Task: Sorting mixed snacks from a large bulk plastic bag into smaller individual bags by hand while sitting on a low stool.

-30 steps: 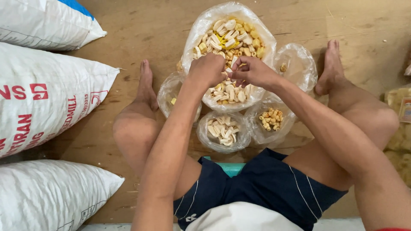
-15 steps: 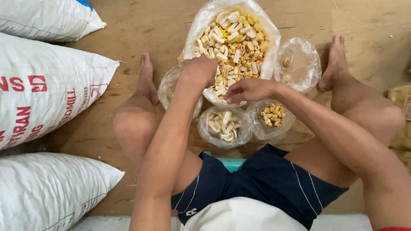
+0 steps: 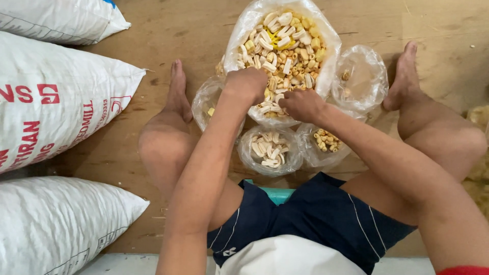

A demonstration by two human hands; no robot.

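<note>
Both hands, left hand [image 3: 248,84] and right hand [image 3: 303,104], in the big snack bag [image 3: 244,30]; fingers curled, probably pinching pieces, grip hidden.

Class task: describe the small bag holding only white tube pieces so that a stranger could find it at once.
Start at the big clear plastic bag of mixed white and yellow pieces between the bare feet. Directly below it, nearest the shorts, sits the small clear bag of white tubes. Its right neighbour, the small bag of yellow rings, holds smaller pieces.
</note>
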